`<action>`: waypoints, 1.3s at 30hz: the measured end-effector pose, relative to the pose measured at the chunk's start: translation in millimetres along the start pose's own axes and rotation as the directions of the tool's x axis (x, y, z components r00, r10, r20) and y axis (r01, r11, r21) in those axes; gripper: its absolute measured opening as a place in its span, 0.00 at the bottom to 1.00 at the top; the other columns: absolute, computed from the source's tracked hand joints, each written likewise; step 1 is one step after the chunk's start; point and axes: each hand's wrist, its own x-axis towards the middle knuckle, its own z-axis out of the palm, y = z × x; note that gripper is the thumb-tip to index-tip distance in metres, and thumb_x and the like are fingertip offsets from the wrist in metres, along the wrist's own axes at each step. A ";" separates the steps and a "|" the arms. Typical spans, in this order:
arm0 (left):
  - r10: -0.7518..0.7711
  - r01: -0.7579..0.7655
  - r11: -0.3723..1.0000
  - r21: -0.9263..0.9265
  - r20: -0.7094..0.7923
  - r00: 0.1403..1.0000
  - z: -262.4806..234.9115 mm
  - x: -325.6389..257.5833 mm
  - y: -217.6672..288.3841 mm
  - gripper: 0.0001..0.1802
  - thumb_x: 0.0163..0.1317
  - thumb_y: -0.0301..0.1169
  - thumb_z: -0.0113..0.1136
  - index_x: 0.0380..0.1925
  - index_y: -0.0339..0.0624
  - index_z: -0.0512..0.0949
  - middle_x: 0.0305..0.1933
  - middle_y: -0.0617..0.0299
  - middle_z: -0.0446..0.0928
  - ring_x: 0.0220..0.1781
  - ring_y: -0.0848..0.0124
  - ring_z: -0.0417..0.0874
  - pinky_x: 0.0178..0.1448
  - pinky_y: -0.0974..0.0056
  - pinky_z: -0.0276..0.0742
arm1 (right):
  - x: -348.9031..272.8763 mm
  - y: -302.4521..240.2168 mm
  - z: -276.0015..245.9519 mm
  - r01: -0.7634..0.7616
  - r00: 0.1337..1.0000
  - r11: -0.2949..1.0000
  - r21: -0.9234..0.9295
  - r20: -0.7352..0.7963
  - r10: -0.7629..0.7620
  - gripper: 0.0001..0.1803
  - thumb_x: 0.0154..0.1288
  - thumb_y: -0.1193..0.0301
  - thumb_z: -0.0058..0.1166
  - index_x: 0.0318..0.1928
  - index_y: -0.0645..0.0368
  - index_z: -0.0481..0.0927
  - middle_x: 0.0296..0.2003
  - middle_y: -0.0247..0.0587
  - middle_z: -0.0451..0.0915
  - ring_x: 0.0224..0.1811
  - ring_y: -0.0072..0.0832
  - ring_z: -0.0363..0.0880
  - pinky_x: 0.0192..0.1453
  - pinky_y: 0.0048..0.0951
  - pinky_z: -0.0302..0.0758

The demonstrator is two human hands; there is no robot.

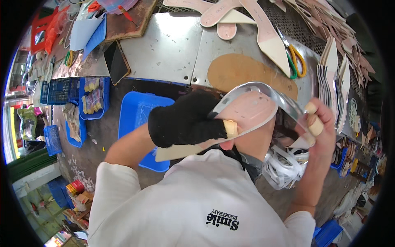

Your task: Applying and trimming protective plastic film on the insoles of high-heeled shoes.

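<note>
You sit in a crowded workshop, with a grey floor (103, 131) below you and a metal-covered desk (168, 45) in front.

Nearest to you, your left hand (185, 121), in a black glove, grasps a pink shoe insole (247, 111); its fingers are closed around the insole's lower edge, and the taped thumb tip presses on the pink face. The insole is held in the air between both hands, above your lap and just before the desk edge. Your right hand (319, 123) has tape on the fingertips and pinches a clear plastic strip (267, 92), which curves over the upper rim of the insole. Under this hand hangs a bundle of white strips (284, 166).

Below your left arm stands a blue plastic stool (138, 113). Further left on the floor are blue trays (88, 103) with small parts.

On the desk lies a brown oval pad (242, 72), close behind the insole. A dark phone (116, 61) lies to the left. Scissors with yellow and green handles (296, 61) lie to the right, near a stack of upright insoles (333, 78). At the far edge more pink insoles (222, 14) lie in a pile.
</note>
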 end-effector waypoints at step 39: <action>0.445 -0.476 0.879 -0.005 -0.345 0.826 -19.6 67.4 -9.4 0.25 0.59 0.41 0.62 0.51 0.36 0.73 0.47 0.60 0.77 0.49 0.73 0.77 0.54 0.67 0.72 | 63.0 30.0 87.3 0.375 0.924 0.903 -0.209 0.002 -0.383 0.04 0.58 0.79 0.54 0.35 0.67 0.79 0.29 0.27 0.74 0.29 0.11 0.68 0.32 0.14 0.64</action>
